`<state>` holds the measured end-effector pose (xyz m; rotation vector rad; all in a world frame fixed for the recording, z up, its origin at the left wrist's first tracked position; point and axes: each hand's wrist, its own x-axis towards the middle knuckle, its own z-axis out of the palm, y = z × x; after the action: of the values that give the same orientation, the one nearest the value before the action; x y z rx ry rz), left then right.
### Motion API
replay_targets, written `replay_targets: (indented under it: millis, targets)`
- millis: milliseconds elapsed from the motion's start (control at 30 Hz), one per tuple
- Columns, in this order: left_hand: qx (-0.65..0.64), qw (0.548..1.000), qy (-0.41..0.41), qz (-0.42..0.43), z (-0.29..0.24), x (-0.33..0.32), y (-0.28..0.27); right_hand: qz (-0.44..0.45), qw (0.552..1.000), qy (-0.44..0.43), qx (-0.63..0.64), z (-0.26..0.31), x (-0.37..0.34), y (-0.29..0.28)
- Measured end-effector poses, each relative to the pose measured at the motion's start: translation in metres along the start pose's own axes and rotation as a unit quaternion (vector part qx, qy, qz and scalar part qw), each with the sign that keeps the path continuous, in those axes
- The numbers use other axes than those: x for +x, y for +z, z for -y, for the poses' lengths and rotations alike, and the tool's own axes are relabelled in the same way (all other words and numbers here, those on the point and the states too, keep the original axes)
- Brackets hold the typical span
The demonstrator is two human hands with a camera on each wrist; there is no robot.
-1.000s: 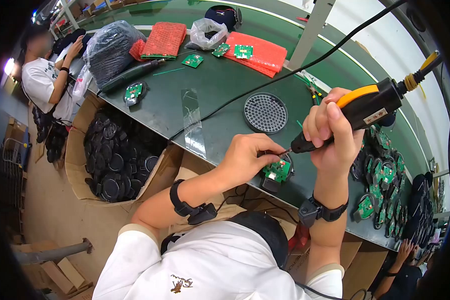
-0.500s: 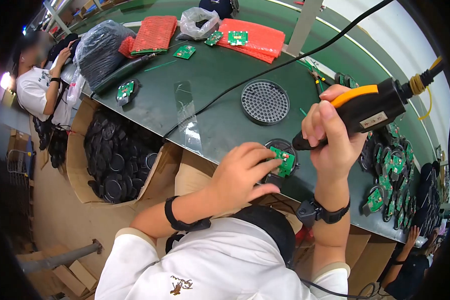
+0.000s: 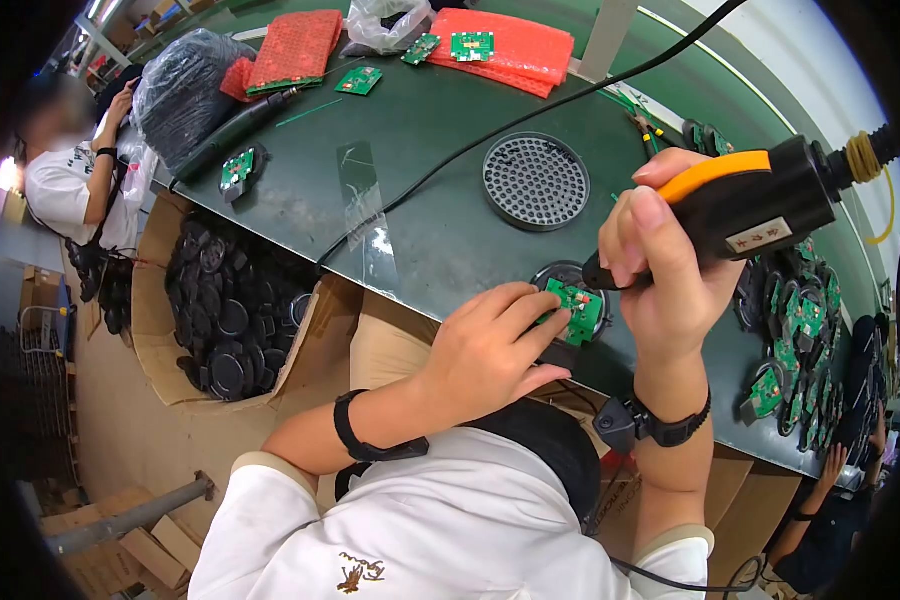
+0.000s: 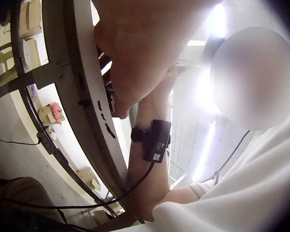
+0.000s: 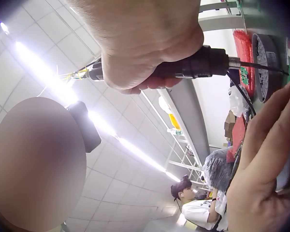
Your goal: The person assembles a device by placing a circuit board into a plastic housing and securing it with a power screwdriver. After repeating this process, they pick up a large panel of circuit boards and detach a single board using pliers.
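Note:
My right hand (image 3: pixel 670 250) grips a black and orange electric screwdriver (image 3: pixel 785 200), its nose over the right side of a green circuit board (image 3: pixel 582 305). That board lies on a round black housing (image 3: pixel 602 325) near the table's front edge. My left hand (image 3: pixel 485 350) holds the unit from the left, fingers across the board and thumb at its near side. The right wrist view shows the screwdriver (image 5: pixel 208 62) with its long bit (image 5: pixel 261 66) pointing at the board; whether it touches a screw cannot be told. In the left wrist view the left hand (image 4: pixel 140 43) hides its fingertips.
Behind the unit stands a round tray with holes (image 3: pixel 537 180). Several boards on housings (image 3: pixel 795 340) are piled right; pliers (image 3: pixel 648 130) lie behind. A black cable (image 3: pixel 470 150) crosses the table (image 3: pixel 420 250). A carton (image 3: pixel 155 340) of black parts stands left, near another person (image 3: pixel 65 190).
My left hand has left the screwdriver's tip and moved down onto the board and housing. The right hand keeps its grip, with the screwdriver's nose now over the board's right side. The view has shifted slightly.

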<state>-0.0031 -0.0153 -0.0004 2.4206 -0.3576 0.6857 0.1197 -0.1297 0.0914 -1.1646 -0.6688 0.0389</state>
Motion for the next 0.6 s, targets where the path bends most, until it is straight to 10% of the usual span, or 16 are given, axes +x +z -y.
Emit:
replay_targets:
  millis: [600]
  targets:
    - [0.012, 1.000, -0.018, 0.020, -0.0032, 0.0022, -0.0049, 0.035, 0.999, -0.010, -0.039, -0.0068, -0.0027, -0.0001]
